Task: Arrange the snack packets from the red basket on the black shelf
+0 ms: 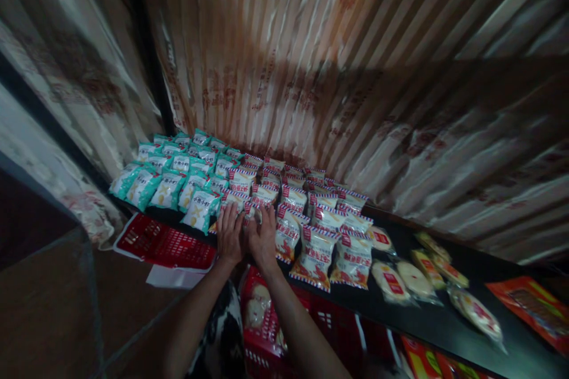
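Both my hands are together at the front of the rows of snack bags. My left hand (pixel 230 235) rests its slightly bent fingers against a white-and-red snack bag (pixel 251 211) with a striped edge. From the other side, my right hand (pixel 262 237) presses on the same bag, its thumb turned inward. The hands hide most of this bag. Left of them stand several teal-and-white snack bags (pixel 200 208). To their right, more white-and-red snack bags (pixel 314 254) with striped ends stand in rows.
Flat packaged breads (pixel 413 279) and an orange packet (pixel 531 308) lie along the dark shelf (pixel 471 355). Below its front edge are a red basket (pixel 267 340) holding packages and another red basket (pixel 164 243) on the left. A pleated curtain (pixel 284 71) hangs behind.
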Demonstrator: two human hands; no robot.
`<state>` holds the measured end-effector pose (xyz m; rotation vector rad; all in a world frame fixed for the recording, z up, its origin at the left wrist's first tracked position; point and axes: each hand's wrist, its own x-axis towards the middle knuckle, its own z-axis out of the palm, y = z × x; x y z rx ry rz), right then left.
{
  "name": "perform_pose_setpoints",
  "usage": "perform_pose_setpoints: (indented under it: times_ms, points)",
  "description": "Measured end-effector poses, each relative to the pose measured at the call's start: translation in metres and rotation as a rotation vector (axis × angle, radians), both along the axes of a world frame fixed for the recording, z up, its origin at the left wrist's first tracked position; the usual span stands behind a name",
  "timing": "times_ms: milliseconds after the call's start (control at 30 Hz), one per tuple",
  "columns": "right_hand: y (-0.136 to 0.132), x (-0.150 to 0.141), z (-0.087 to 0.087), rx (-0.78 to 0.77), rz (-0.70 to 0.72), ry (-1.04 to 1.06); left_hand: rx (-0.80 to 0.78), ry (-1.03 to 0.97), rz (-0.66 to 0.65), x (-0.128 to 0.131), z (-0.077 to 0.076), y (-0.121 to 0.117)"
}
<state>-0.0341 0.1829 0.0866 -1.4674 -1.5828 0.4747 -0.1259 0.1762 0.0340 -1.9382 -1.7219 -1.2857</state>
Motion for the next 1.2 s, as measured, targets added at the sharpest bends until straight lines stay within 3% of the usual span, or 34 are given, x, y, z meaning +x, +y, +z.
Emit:
perform_pose_setpoints:
  times_ms: [233, 667, 800, 1033, 1200]
  points:
    - [0.006, 0.004, -0.003, 0.008, -0.013, -0.005, 0.015, -0.014, -0.009, 0.000, 0.002, -0.001]
    - [0.067, 0.018, 0.028, -0.108, -0.030, -0.031, -0.031, 0.048, -0.019, 0.003, 0.012, -0.006]
    - [0.078, 0.010, 0.026, -0.167, -0.029, -0.041, -0.025, 0.054, -0.014, 0.003, 0.011, -0.005]
    - [0.082, 0.002, 0.015, -0.102, -0.006, 0.005, 0.001, 0.034, 0.004, 0.005, 0.012, -0.005]
    - [0.093, 0.002, 0.022, -0.183, -0.102, -0.015, -0.008, 0.044, 0.002, 0.005, 0.013, -0.006]
